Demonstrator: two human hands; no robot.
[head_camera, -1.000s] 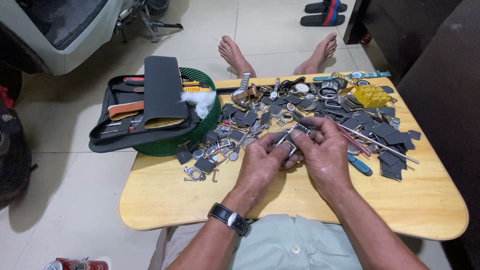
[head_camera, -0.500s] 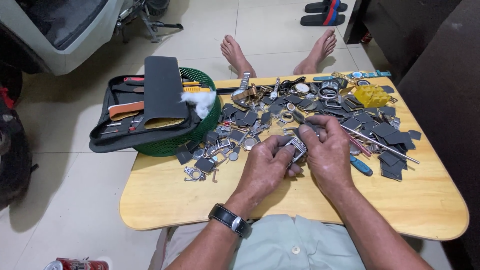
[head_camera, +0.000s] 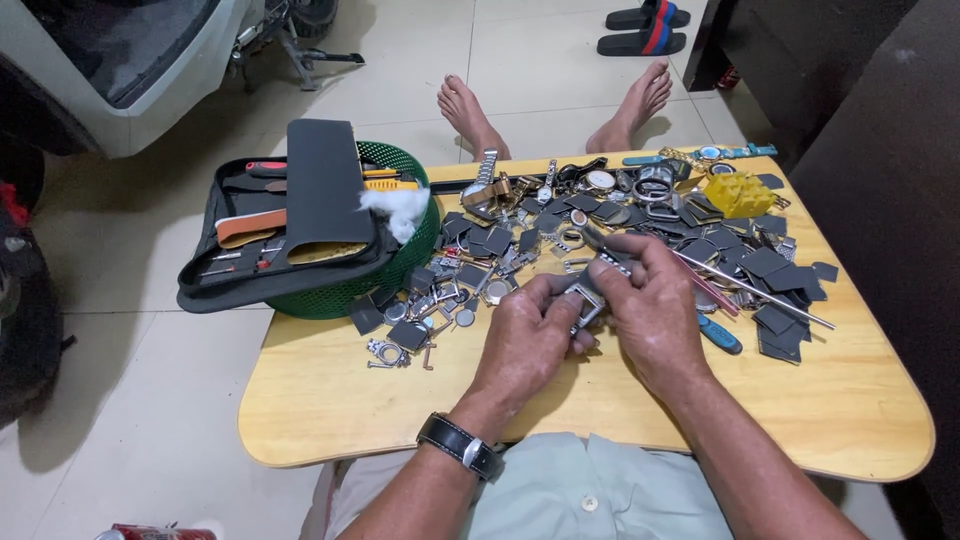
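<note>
Over the wooden table (head_camera: 330, 400), both hands meet just right of the green basket (head_camera: 410, 245). Left hand (head_camera: 525, 340) and right hand (head_camera: 655, 305) pinch a small metal watch case (head_camera: 585, 300) between fingertips, fingers clamped on it. Pile of watch parts (head_camera: 620, 215) lies beyond the hands. Black tool pouch (head_camera: 290, 225) rests on the basket. Blue-handled tool (head_camera: 720, 335) sits right of the hands.

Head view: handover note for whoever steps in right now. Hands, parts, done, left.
Left hand: grip shut on the small metal watch case, over the wooden table.
Right hand: pinches the same case from the other side.
Parts: loose watch parts pile just beyond the hands; tool pouch open on the green basket at left; blue-handled tool beside the right hand.
Done: one case picked up.
Left: the pile looks unsorted.
</note>
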